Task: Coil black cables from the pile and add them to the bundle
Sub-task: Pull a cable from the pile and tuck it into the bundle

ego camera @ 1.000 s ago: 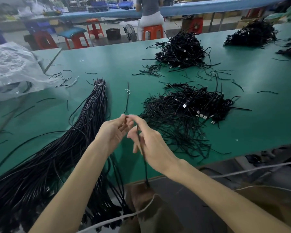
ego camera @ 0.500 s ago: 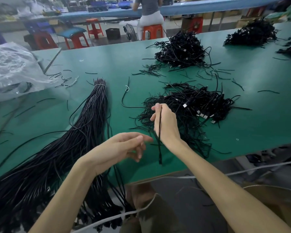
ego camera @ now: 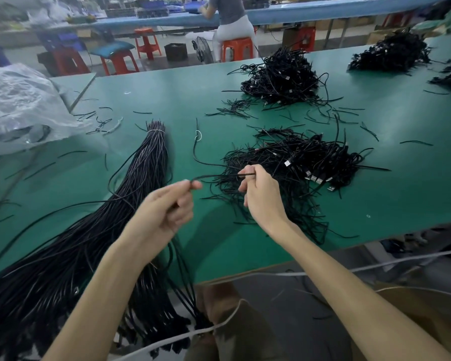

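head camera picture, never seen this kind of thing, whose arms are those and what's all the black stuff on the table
There is no machine here. A person wears a camera on their head, so you look forward and down along their bare arms. Their left hand and right hand each pinch one thin black cable, stretched between them above the green table. To the right lies the loose pile of tangled cables with USB plugs. To the left lies the long bundle, tied near its far end. More piles sit farther back, and a clear plastic bag lies at far left.
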The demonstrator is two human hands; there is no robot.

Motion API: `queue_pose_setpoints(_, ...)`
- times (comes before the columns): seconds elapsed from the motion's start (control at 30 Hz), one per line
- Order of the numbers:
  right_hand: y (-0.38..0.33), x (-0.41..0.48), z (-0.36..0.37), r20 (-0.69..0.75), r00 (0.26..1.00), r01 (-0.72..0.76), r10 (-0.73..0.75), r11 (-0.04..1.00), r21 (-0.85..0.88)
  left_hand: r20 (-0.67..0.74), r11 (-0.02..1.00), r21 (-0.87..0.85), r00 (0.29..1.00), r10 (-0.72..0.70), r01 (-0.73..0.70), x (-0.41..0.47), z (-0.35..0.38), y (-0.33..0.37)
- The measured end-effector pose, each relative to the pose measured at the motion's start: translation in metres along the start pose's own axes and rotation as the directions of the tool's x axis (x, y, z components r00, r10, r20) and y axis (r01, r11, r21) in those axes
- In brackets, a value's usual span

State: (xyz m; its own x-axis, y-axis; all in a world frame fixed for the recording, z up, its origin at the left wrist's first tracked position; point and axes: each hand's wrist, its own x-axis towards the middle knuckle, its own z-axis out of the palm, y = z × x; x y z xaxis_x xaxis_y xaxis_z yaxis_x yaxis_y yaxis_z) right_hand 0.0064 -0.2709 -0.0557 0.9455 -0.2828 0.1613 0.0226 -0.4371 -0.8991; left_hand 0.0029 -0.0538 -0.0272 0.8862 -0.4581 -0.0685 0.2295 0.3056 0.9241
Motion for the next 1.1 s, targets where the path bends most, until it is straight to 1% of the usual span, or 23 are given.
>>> queue_pose_setpoints(0.03, 0.001, -0.003, -0.001, 0.048, 0.998, 0.037, -0.036, 0.999, -0.025, -0.011, 0.989, -0.149, 1.000, 0.007, -0.008, 0.002, -0.005, 0.003)
queue_pose_setpoints(0.07, 0.002, -0.007, -0.002, 0.099, 0.992, 0.080, -0.073, 0.995, -0.066, -0.018, 0.965, -0.263, 1.000, 0.010, -0.015, 0.004, -0.009, 0.005)
queue_pose_setpoints(0.1, 0.002, -0.011, -0.003, 0.151, 0.982, 0.131, -0.111, 0.983, -0.129, -0.031, 0.942, -0.336, 0.999, 0.011, -0.021, 0.005, -0.013, 0.005)
queue_pose_setpoints(0.17, 0.001, -0.020, -0.007, 0.236, 0.953, 0.254, -0.191, 0.927, -0.276, -0.063, 0.921, -0.388, 0.998, 0.013, -0.036, 0.006, -0.017, 0.003)
queue_pose_setpoints(0.2, 0.001, -0.023, -0.009, 0.266, 0.937, 0.312, -0.228, 0.888, -0.339, -0.080, 0.930, -0.367, 0.997, 0.012, -0.040, 0.007, -0.019, 0.002)
queue_pose_setpoints(0.27, -0.001, -0.029, -0.011, 0.322, 0.905, 0.403, -0.279, 0.805, -0.436, -0.112, 0.971, -0.238, 0.994, -0.017, -0.010, 0.007, -0.019, -0.003)
queue_pose_setpoints(0.33, -0.003, -0.032, -0.012, 0.379, 0.883, 0.447, -0.278, 0.745, -0.495, -0.115, 0.990, -0.132, 0.992, -0.054, 0.039, 0.006, -0.015, -0.008)
queue_pose_setpoints(0.4, -0.005, -0.036, -0.010, 0.420, 0.867, 0.479, -0.268, 0.681, -0.554, -0.123, 0.995, -0.086, 0.990, -0.065, 0.055, 0.005, -0.009, -0.012)
queue_pose_setpoints(0.43, -0.006, -0.037, -0.009, 0.424, 0.865, 0.484, -0.267, 0.666, -0.568, -0.148, 0.995, -0.080, 0.987, -0.066, 0.055, 0.006, -0.005, -0.013)
queue_pose_setpoints(0.5, -0.008, -0.035, -0.010, 0.407, 0.877, 0.464, -0.257, 0.679, -0.570, -0.223, 0.995, -0.090, 0.973, -0.062, 0.042, 0.005, -0.003, -0.013)
queue_pose_setpoints(0.53, -0.010, -0.034, -0.010, 0.395, 0.884, 0.449, -0.250, 0.688, -0.570, -0.234, 0.996, -0.076, 0.970, -0.067, 0.050, 0.004, -0.003, -0.012)
queue_pose_setpoints(0.57, -0.011, -0.033, -0.011, 0.386, 0.889, 0.439, -0.245, 0.693, -0.572, -0.213, 0.996, -0.032, 0.973, -0.088, 0.083, 0.001, -0.003, -0.011)
queue_pose_setpoints(0.63, -0.015, -0.032, -0.010, 0.383, 0.891, 0.436, -0.243, 0.689, -0.579, -0.129, 0.976, 0.112, 0.976, -0.173, 0.188, -0.002, 0.000, -0.013)
queue_pose_setpoints(0.67, -0.017, -0.033, -0.009, 0.387, 0.889, 0.440, -0.243, 0.688, -0.578, -0.103, 0.962, 0.149, 0.972, -0.213, 0.227, -0.002, 0.003, -0.015)
queue_pose_setpoints(0.7, -0.018, -0.034, -0.007, 0.394, 0.886, 0.446, -0.246, 0.688, -0.572, -0.099, 0.958, 0.140, 0.966, -0.238, 0.250, -0.001, 0.005, -0.018)
queue_pose_setpoints(0.73, -0.019, -0.036, -0.006, 0.401, 0.881, 0.454, -0.251, 0.688, -0.566, -0.104, 0.963, 0.089, 0.964, -0.246, 0.255, 0.001, 0.007, -0.019)
queue_pose_setpoints(0.77, -0.019, -0.038, -0.005, 0.408, 0.876, 0.463, -0.257, 0.684, -0.564, -0.109, 0.971, 0.000, 0.966, -0.236, 0.237, 0.004, 0.009, -0.020)
queue_pose_setpoints(0.83, -0.019, -0.040, -0.005, 0.433, 0.861, 0.488, -0.266, 0.668, -0.561, -0.136, 0.965, -0.209, 0.972, -0.189, 0.159, 0.010, 0.010, -0.015)
queue_pose_setpoints(0.93, -0.017, -0.042, -0.009, 0.502, 0.826, 0.526, -0.256, 0.671, -0.523, -0.210, 0.908, -0.418, 0.971, -0.114, 0.016, 0.019, 0.006, -0.008)
queue_pose_setpoints(1.0, -0.014, -0.044, -0.012, 0.523, 0.822, 0.508, -0.226, 0.707, -0.492, -0.230, 0.854, -0.519, 0.969, -0.088, -0.046, 0.024, 0.003, 0.000)
queue_pose_setpoints(1.1, -0.007, -0.043, -0.014, 0.514, 0.839, 0.452, -0.179, 0.755, -0.475, -0.189, 0.795, -0.602, 0.981, -0.047, -0.078, 0.025, -0.002, 0.010)
